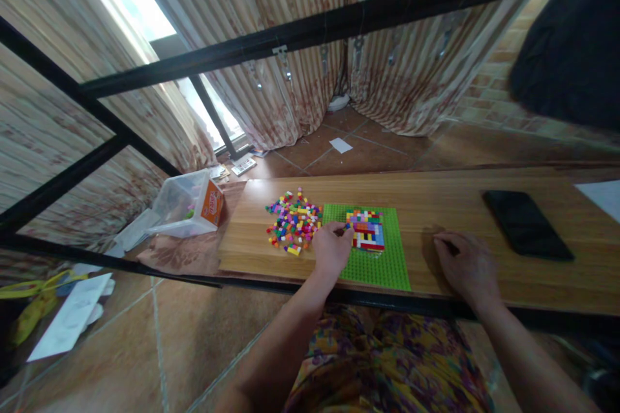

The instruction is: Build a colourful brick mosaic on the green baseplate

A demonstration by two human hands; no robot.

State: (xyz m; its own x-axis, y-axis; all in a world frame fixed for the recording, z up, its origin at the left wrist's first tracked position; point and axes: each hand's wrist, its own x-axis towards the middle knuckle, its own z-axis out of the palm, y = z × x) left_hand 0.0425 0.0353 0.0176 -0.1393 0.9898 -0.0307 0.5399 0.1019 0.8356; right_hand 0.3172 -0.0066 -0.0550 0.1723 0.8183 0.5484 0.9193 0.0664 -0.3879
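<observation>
My left hand [332, 248] reaches over the left part of a green studded baseplate [397, 264]. Its fingers pinch together on a small dark toy brick [341, 231], mostly covered by the fingertips, at the left edge of a flat multicoloured brick build [369, 232]. Layers of red, white, blue, yellow and orange bricks make up that build. Beyond the left hand, a loose pile of small coloured bricks [293, 219] spreads beside the baseplate. My right hand [467, 264] rests on the table to the right of the baseplate, fingers curled in with nothing visible in them.
A black tablet or phone [527, 224] lies on the wooden table [436, 200], right of my right hand. White paper [603, 197] is at the far right. A clear plastic box [181, 206] with an orange label stands off the table's left end. A black metal bar [310, 29] crosses ahead.
</observation>
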